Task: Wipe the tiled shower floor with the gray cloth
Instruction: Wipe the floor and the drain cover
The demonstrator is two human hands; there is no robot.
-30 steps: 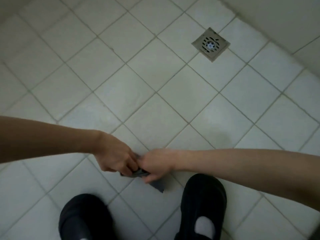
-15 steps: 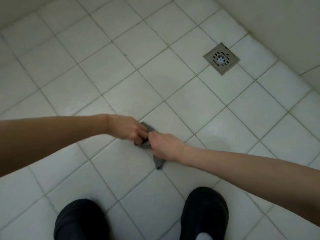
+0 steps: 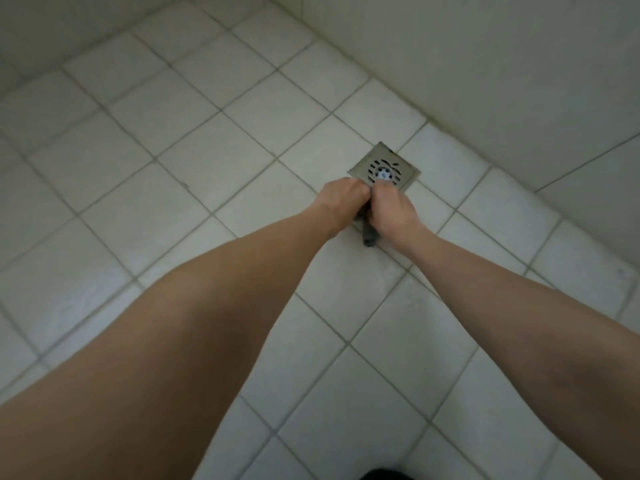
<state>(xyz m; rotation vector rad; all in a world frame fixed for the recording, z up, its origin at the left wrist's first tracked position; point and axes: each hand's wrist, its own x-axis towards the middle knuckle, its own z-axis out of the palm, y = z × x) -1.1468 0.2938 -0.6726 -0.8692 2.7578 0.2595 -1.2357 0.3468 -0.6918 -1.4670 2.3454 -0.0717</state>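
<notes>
So the cloth point(image 3: 370, 233) was almost all hidden, bunched up between both hands just on the near side of the drain point(image 3: 385, 167). Only a dark gray tail showed, poking out below the hands, between the two wrists, and it lay on the floor point(image 3: 207, 168) a bit nearer than the drain.

The left hand point(image 3: 341, 199) sat at the drain's near left corner with its fingers point(image 3: 360, 192) curled in tight around the wad. The right hand point(image 3: 393, 211) was pressed right up against it, knuckle to knuckle, fingers also curled down over the cloth, and their tips reached onto the drain's near edge. So both hands were gripping it, with the cloth tucked under and between the fingers. Couldn't tell how much of it was actually touching the tile under the palms.

Both bare forearms ran back from the drain toward the camera. The drain itself was a square metal grate set cornerwise in pale square tiles, close to the wall point(image 3: 502, 81) on its far right. Well back from the drain, at the bottom edge, a sliver of something black point(image 3: 384, 475) was showing.
</notes>
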